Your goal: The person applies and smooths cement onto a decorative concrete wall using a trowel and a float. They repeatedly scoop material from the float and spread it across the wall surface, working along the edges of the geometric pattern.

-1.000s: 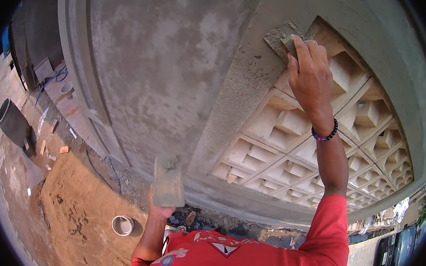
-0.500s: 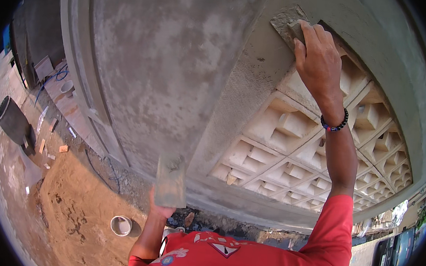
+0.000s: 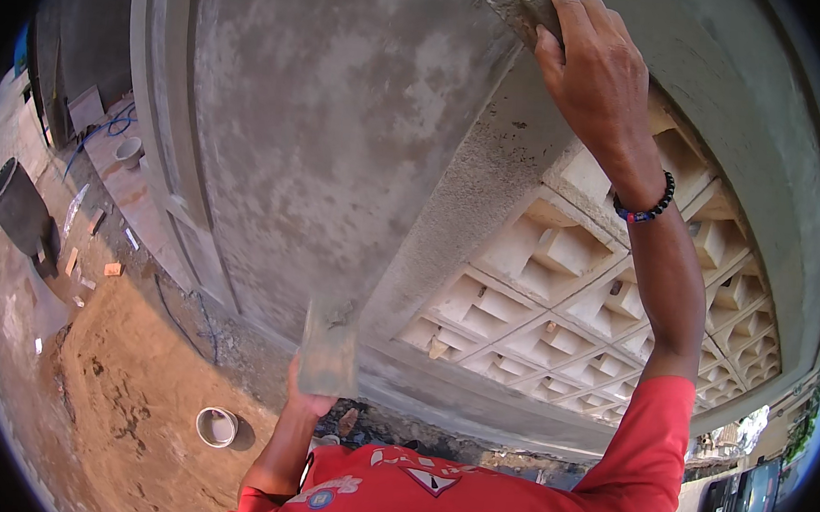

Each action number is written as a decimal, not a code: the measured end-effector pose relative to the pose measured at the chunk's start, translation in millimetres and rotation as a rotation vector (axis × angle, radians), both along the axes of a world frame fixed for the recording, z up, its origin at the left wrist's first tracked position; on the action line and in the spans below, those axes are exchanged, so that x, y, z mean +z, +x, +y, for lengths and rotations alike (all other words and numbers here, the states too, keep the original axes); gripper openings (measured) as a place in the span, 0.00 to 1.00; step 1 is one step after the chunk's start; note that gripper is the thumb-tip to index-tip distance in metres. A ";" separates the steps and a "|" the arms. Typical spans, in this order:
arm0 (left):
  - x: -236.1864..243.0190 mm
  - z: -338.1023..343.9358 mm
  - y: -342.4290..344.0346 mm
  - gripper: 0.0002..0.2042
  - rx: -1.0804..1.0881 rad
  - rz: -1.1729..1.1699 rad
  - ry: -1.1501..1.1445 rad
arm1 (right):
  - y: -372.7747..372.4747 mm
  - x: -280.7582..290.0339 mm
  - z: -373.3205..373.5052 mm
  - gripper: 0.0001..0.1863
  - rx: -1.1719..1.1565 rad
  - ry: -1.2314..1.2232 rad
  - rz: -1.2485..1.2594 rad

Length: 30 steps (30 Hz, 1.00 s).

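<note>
My right hand (image 3: 601,79) is raised at the upper edge of the view, its fingers wrapped round the block handle of a mortar-smeared plastering float (image 3: 511,6). The float lies against the grey cement-plastered wall (image 3: 324,126), at the top of the rough plaster strip (image 3: 491,186) beside the pale openwork vent blocks (image 3: 562,252). Low and near my body, my left hand (image 3: 309,399) grips a flat rectangular board (image 3: 329,360) from below. A small dab of mortar (image 3: 337,318) sits toward the board's far end; most of my left fingers are hidden behind it.
At lower left, a white bucket (image 3: 217,427) stands on a sand heap (image 3: 126,379). Farther left is a dark drum (image 3: 23,210), with brick bits (image 3: 112,269) near it. A blue hose (image 3: 120,122) lies beyond, and a dark car (image 3: 739,507) is at lower right.
My right hand and the float have moved up and to the left along the wall. My left hand and the board are nearly where they were. The view has shifted slightly.
</note>
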<state>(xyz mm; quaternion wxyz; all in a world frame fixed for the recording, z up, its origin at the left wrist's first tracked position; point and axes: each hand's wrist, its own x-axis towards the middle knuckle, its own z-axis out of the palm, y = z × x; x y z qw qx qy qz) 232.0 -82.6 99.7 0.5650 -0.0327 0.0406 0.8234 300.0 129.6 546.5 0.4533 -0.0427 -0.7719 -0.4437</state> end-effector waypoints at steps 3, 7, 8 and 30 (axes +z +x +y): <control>-9.8 5.6 3.1 0.20 -0.053 -0.027 0.080 | 2.6 -7.9 20.7 0.18 -0.228 -0.104 -0.059; -7.8 3.1 4.5 0.20 -0.041 -0.048 0.062 | 62.3 -39.8 19.2 0.19 -0.249 -0.122 -0.122; -10.0 0.0 2.5 0.20 -0.037 -0.050 0.060 | 74.8 -45.4 13.2 0.19 -0.275 -0.165 -0.135; 11.4 -2.6 2.0 0.20 -0.089 -0.008 -0.072 | 21.5 -62.4 8.0 0.21 -0.223 -0.147 -0.198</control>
